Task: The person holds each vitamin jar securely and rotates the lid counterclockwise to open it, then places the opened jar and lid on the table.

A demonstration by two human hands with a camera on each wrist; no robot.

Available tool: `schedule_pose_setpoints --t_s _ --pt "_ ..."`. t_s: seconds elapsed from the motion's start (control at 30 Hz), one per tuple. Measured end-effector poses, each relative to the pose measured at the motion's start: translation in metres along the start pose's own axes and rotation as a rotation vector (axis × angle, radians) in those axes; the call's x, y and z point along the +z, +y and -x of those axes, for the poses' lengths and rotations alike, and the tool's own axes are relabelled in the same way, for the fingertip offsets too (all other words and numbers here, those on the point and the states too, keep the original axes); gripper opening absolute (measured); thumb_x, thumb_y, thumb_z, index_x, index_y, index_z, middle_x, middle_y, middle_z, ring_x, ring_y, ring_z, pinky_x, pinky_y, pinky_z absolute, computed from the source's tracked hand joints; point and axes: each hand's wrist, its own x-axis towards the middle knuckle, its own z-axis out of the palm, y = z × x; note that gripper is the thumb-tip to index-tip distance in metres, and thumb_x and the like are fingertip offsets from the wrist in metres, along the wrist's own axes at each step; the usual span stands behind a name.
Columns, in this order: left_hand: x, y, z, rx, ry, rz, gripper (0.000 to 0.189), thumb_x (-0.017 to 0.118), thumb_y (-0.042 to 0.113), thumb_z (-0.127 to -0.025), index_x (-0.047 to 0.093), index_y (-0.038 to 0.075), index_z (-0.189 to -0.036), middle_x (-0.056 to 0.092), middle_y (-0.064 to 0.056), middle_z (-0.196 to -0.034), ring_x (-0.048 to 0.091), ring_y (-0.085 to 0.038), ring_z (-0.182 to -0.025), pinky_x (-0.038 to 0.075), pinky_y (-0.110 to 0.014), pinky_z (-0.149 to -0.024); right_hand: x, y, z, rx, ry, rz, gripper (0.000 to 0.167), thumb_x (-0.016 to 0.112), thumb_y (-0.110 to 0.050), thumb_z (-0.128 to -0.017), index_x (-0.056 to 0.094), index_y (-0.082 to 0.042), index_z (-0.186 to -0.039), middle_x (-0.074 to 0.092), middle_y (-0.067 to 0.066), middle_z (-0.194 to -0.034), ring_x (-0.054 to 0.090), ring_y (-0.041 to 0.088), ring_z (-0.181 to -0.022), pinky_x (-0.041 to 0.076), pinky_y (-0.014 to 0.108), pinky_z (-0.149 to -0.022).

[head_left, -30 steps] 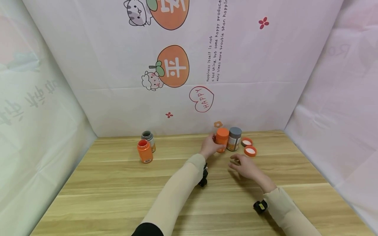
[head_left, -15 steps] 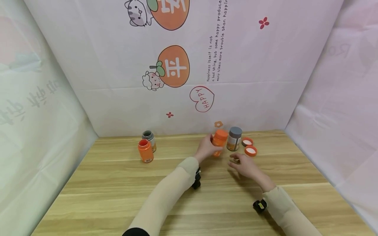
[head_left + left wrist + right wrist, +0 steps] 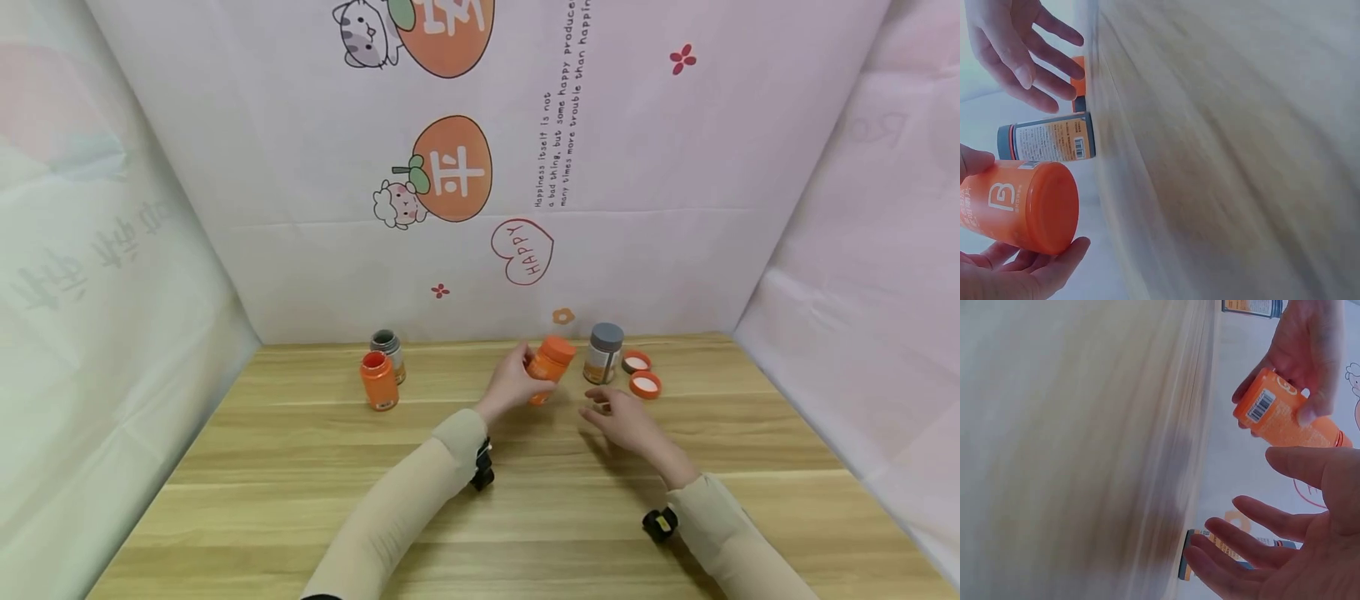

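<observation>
My left hand (image 3: 513, 385) grips a capped orange bottle (image 3: 552, 363), tilted with its lid leaning right. In the left wrist view the bottle's base (image 3: 1054, 207) shows between thumb and fingers, off the table. My right hand (image 3: 621, 418) hovers over the wood to the right, its fingers loosely bent and holding nothing; the right wrist view shows the right fingers (image 3: 1250, 547) spread below the orange bottle. Just beyond the right hand stands a capped grey bottle (image 3: 603, 354), upright, with a white and orange label.
Two loose lids, a grey-edged one (image 3: 637, 361) and an orange one (image 3: 646, 385), lie right of the grey bottle. At the left stand an uncapped orange bottle (image 3: 380, 383) and an uncapped grey bottle (image 3: 387, 343). Printed white cloth (image 3: 645, 250) closes off the back and sides.
My left hand has lifted the capped orange bottle from beside the grey one, drawing it left and nearer while tilting it. My right hand has barely moved. The head view has shifted slightly.
</observation>
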Motion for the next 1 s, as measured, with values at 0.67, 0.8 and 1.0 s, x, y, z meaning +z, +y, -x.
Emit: schedule_pose_setpoints --t_s 0.67,0.8,1.0 --pt "-0.036 -0.008 0.036 -0.020 -0.001 0.014 0.045 0.080 0.021 -0.070 0.056 0.010 -0.107 0.062 -0.005 -0.096 0.057 -0.015 -0.085 0.050 -0.030 -0.074 0.007 -0.017 -0.004 -0.007 0.086 -0.117 0.046 0.052 -0.034 -0.097 0.052 0.000 -0.128 0.059 0.025 -0.121 0.059 0.039 -0.109 0.049 0.049 -0.089" --pt "-0.041 -0.011 0.044 -0.019 -0.009 0.012 0.045 0.080 0.021 -0.071 0.057 0.011 -0.107 0.063 -0.005 -0.098 0.058 -0.015 -0.085 0.050 -0.030 -0.074 0.009 -0.021 -0.004 -0.003 0.093 -0.125 0.044 0.052 -0.032 -0.097 0.053 -0.001 -0.127 0.060 0.023 -0.120 0.059 0.039 -0.109 0.049 0.050 -0.090" --pt "-0.046 -0.014 0.054 -0.018 -0.022 0.001 0.044 0.081 0.021 -0.072 0.059 0.010 -0.109 0.064 -0.005 -0.101 0.059 -0.017 -0.089 0.051 -0.032 -0.075 0.008 -0.028 -0.003 -0.011 0.095 -0.130 0.049 0.050 -0.040 -0.097 0.053 -0.002 -0.128 0.060 0.021 -0.121 0.059 0.037 -0.110 0.047 0.050 -0.091"
